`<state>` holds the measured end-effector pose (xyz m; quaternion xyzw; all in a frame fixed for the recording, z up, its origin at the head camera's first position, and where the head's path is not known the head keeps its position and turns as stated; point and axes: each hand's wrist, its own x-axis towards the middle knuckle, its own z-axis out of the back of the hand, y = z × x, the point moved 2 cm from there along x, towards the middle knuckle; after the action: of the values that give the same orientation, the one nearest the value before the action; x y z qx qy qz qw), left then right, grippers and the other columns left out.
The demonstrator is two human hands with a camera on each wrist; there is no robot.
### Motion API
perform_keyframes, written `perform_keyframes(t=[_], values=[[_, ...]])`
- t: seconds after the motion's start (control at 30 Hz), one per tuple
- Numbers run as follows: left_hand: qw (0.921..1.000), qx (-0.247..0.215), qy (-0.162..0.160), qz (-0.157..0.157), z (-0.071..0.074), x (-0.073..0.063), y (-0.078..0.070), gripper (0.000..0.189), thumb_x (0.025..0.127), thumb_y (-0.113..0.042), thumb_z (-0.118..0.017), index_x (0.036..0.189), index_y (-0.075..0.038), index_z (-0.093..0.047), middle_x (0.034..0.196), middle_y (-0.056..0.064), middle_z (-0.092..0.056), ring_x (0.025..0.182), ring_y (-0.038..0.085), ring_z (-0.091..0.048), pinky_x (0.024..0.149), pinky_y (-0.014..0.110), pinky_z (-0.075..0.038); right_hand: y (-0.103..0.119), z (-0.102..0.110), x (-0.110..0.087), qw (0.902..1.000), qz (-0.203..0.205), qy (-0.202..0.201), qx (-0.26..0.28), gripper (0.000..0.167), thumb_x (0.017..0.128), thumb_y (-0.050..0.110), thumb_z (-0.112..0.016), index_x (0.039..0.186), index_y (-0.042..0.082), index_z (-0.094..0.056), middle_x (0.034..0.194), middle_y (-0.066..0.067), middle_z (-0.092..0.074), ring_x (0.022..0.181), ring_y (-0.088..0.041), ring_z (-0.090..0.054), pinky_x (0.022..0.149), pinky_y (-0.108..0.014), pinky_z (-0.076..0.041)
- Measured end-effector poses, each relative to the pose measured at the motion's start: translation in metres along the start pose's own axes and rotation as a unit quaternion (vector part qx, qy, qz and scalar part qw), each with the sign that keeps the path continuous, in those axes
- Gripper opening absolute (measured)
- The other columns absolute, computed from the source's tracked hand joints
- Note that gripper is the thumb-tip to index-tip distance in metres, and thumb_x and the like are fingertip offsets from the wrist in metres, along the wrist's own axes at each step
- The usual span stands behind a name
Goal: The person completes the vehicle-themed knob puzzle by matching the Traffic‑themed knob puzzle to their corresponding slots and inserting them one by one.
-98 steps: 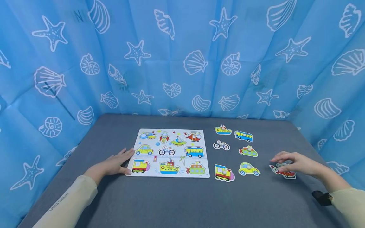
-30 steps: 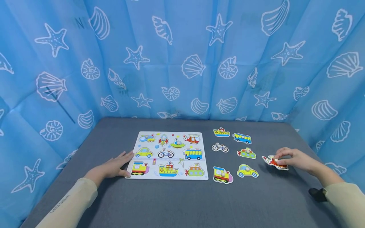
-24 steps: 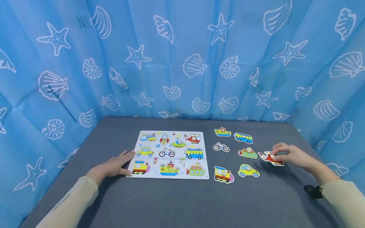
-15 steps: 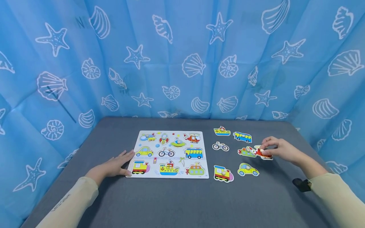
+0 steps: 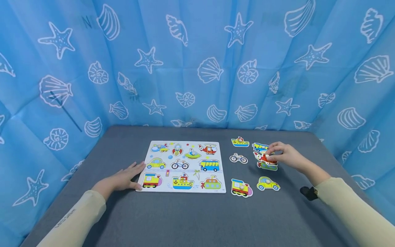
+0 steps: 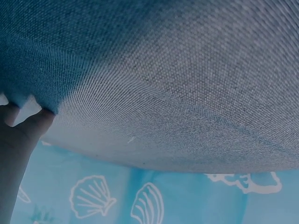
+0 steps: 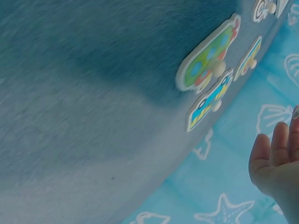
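In the head view a white vehicle puzzle board [image 5: 167, 184] lies flat on the table. My left hand [image 5: 123, 178] rests along its left edge, fingers extended and thumb at the lower corner. My right hand [image 5: 288, 157] pinches the knob of a red helicopter puzzle piece [image 5: 260, 157], which is raised over the submarine piece [image 5: 267, 167] and partly covers the bus piece [image 5: 258, 147]. The right wrist view shows the fingers of the right hand [image 7: 275, 163], but not the helicopter. Only part of the left hand [image 6: 21, 135] appears in the left wrist view.
Boat [image 5: 240, 142] and bicycle [image 5: 238, 158] pieces lie just right of the board. Nearer the front are train [image 5: 241, 188] and car [image 5: 267, 184] pieces. A blue shell-patterned curtain [image 5: 191, 68] surrounds the back and sides of the grey table [image 5: 191, 219].
From hovering over the helicopter piece at the right, my right hand has taken its knob, lifted it and carried it left, past the submarine toward the bus. The left hand stays put.
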<state>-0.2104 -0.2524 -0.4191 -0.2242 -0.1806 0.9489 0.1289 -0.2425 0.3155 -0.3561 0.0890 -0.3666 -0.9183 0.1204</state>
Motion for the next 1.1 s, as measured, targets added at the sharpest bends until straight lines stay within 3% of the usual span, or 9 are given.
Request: perform_keyframes(t=[0.23, 0.53, 0.83, 1.1], values=[[1.0000, 0.004, -0.003, 0.000, 0.004, -0.003, -0.004, 0.108, 0.077, -0.054, -0.074, 0.155, -0.005, -0.018, 0.159, 0.022, -0.014, 0.144, 0.046, -0.003, 0.108, 0.070, -0.006, 0.011, -0.008, 0.010, 0.9998, 0.001, 0.001, 0.020, 0.029, 0.092, 0.021, -0.069, 0.106, -0.004, -0.069, 0.126, -0.022, -0.046, 0.117, -0.043, -0.038, 0.086, -0.049, -0.045], [1.0000, 0.002, -0.003, 0.001, 0.005, -0.004, -0.004, 0.107, 0.078, -0.053, -0.074, 0.155, -0.005, -0.017, 0.159, 0.023, -0.014, 0.144, 0.047, -0.003, 0.108, 0.070, -0.006, 0.020, -0.015, 0.022, 0.9998, -0.001, -0.020, -0.001, 0.026, 0.092, 0.019, -0.069, 0.106, -0.003, -0.070, 0.124, -0.023, -0.042, 0.115, -0.043, -0.036, 0.089, -0.056, -0.040], [1.0000, 0.003, -0.003, 0.006, 0.005, -0.006, -0.005, 0.106, 0.078, -0.053, -0.074, 0.155, -0.006, -0.018, 0.159, 0.022, -0.015, 0.144, 0.046, -0.003, 0.107, 0.070, -0.007, 0.029, -0.024, 0.033, 0.9999, 0.007, -0.014, -0.007, 0.026, 0.094, 0.021, -0.067, 0.104, -0.003, -0.070, 0.127, -0.026, -0.042, 0.118, -0.047, -0.038, 0.085, -0.054, -0.045], [1.0000, -0.004, -0.002, 0.008, 0.003, -0.005, -0.003, 0.107, 0.077, -0.053, -0.075, 0.155, -0.008, -0.018, 0.159, 0.022, -0.015, 0.144, 0.046, -0.004, 0.107, 0.070, -0.007, 0.033, -0.033, 0.050, 0.9999, 0.001, -0.006, -0.013, 0.025, 0.092, 0.019, -0.068, 0.104, -0.003, -0.071, 0.126, -0.026, -0.045, 0.119, -0.046, -0.040, 0.093, -0.059, -0.039]])
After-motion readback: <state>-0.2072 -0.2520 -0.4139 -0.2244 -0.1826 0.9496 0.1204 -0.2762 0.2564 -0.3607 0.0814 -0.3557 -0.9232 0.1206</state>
